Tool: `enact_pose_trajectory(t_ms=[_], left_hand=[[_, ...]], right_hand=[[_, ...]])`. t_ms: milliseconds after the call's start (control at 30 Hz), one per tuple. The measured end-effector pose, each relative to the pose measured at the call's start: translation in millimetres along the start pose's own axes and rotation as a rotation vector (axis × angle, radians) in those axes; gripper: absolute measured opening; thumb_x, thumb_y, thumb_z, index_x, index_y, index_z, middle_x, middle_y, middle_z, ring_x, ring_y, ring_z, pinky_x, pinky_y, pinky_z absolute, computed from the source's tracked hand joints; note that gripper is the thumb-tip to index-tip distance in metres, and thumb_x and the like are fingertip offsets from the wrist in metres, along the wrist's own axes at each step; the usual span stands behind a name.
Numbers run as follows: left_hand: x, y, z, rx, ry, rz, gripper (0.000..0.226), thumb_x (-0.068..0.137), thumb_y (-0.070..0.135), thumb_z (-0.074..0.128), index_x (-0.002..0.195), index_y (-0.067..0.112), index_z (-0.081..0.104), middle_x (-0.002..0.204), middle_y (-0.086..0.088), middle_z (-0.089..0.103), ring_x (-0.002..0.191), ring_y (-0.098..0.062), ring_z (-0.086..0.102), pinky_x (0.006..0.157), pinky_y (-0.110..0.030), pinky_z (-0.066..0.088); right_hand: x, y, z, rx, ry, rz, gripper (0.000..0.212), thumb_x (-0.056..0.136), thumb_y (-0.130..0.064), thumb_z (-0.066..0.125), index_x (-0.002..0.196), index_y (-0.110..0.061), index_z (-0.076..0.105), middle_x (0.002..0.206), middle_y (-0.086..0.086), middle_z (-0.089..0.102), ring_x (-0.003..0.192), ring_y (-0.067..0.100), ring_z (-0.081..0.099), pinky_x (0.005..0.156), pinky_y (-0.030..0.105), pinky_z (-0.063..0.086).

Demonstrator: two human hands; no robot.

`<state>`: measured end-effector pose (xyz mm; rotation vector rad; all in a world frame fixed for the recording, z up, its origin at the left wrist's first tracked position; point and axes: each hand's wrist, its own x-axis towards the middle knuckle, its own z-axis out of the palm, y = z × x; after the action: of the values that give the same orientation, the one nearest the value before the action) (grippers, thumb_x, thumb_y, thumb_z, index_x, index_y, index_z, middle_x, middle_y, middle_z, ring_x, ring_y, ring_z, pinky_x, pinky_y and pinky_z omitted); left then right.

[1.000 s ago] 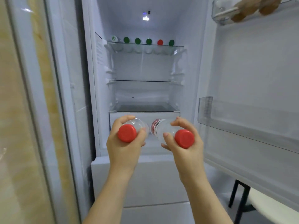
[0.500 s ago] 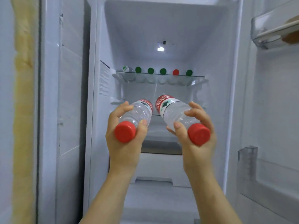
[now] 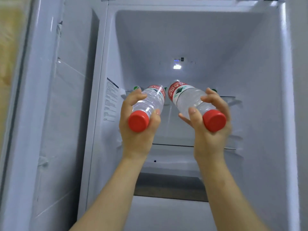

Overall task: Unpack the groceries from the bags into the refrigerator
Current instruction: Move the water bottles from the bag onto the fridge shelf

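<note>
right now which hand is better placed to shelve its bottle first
Right, narrowly: the right bottle, gripped by the right hand, has its base higher over the top shelf than the left bottle in the left hand.

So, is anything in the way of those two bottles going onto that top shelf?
Possibly. Green caps show along the top shelf beside the left bottle and right bottle, so things already sit there. The held bottles hide the shelf's middle, so free room cannot be judged.
</note>
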<state>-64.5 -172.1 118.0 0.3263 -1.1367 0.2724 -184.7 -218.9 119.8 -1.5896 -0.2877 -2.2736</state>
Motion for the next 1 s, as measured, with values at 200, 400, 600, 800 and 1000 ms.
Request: enact_pose_trajectory(t_ms=[200, 400, 600, 800, 1000], left_hand=[[46.8, -36.1, 0.6, -0.072, 0.003, 0.015, 0.039, 0.062, 0.029, 0.069, 0.094, 0.05, 0.058, 0.108, 0.034, 0.054, 0.113, -0.01, 0.054, 0.084, -0.059, 0.05], [83.6, -68.9, 10.0, -0.033, 0.014, 0.088, 0.038, 0.065, 0.028, 0.067, 0.094, 0.05, 0.056, 0.11, 0.035, 0.054, 0.119, -0.016, 0.051, 0.086, -0.06, 0.048], [111.6, -89.4, 21.8, -0.013, 0.051, -0.048, 0.032, 0.063, 0.025, 0.068, 0.089, 0.038, 0.056, 0.095, 0.037, 0.055, 0.102, -0.005, 0.056, 0.086, -0.054, 0.05], [125.0, -106.6, 36.0, 0.072, 0.026, -0.108, 0.031, 0.068, 0.017, 0.068, 0.088, 0.037, 0.055, 0.091, 0.025, 0.057, 0.078, 0.011, 0.053, 0.085, -0.045, 0.053], [149.3, -120.0, 43.2, 0.19, -0.046, -0.099, 0.028, 0.076, 0.009, 0.068, 0.095, 0.026, 0.054, 0.077, 0.019, 0.053, 0.064, 0.016, 0.05, 0.07, -0.012, 0.045]], right_hand=[[28.7, 43.0, 27.0, 0.001, 0.014, -0.053, 0.03, 0.075, -0.019, 0.069, 0.09, -0.044, 0.061, 0.116, -0.024, 0.056, 0.126, 0.026, 0.046, 0.093, 0.063, 0.041], [57.0, 79.4, 54.4, 0.03, -0.007, -0.089, 0.03, 0.073, -0.02, 0.068, 0.088, -0.046, 0.061, 0.109, -0.02, 0.057, 0.121, 0.015, 0.049, 0.092, 0.062, 0.043], [84.3, 106.6, 68.6, 0.012, -0.068, 0.013, 0.026, 0.068, -0.025, 0.068, 0.085, -0.043, 0.06, 0.099, -0.023, 0.057, 0.109, 0.023, 0.056, 0.091, 0.056, 0.046], [102.1, 129.5, 70.0, -0.04, -0.111, 0.145, 0.026, 0.068, -0.019, 0.066, 0.088, -0.033, 0.06, 0.093, -0.015, 0.053, 0.09, 0.012, 0.057, 0.084, 0.05, 0.052], [120.6, 135.7, 74.1, -0.18, -0.272, 0.174, 0.027, 0.063, -0.021, 0.066, 0.085, -0.036, 0.059, 0.094, -0.009, 0.054, 0.082, 0.01, 0.056, 0.084, 0.048, 0.053]])
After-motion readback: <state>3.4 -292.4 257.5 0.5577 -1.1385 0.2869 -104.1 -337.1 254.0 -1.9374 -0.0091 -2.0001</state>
